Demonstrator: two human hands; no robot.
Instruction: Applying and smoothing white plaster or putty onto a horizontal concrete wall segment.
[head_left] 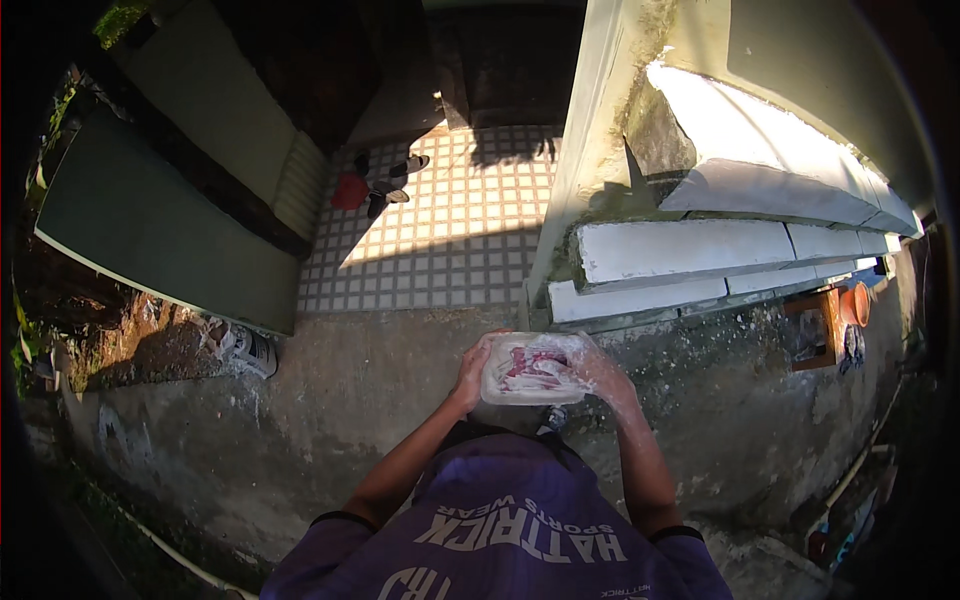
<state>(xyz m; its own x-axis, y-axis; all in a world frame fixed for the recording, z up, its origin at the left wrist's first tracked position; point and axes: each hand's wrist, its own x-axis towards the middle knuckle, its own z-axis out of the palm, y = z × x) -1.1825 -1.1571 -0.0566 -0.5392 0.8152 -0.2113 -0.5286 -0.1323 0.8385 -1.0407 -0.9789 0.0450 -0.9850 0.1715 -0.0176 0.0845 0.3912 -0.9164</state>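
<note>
In front of my body I hold a rectangular, pale plastic tub (530, 398). It contains a white, smeared substance with a reddish-pink patch (528, 362) showing through; whether that patch is an object or the tub's bottom I cannot tell. My left hand (473, 370) is closed round the tub's left end. At the opposite end, my right hand (604, 374) grips the side, its fingers reaching over the rim. White residue coats the right hand and runs up the wrist. The undersides of both hands are hidden.
Ahead, several shoes (392, 190) and a red item (349, 191) lie on a tiled floor (440, 270). White-topped steps (690, 250) rise at the right, near a wooden frame (815, 330) and a clay pot (855, 304). A paint-smeared bucket (247, 350) stands left, below a green panel (170, 220).
</note>
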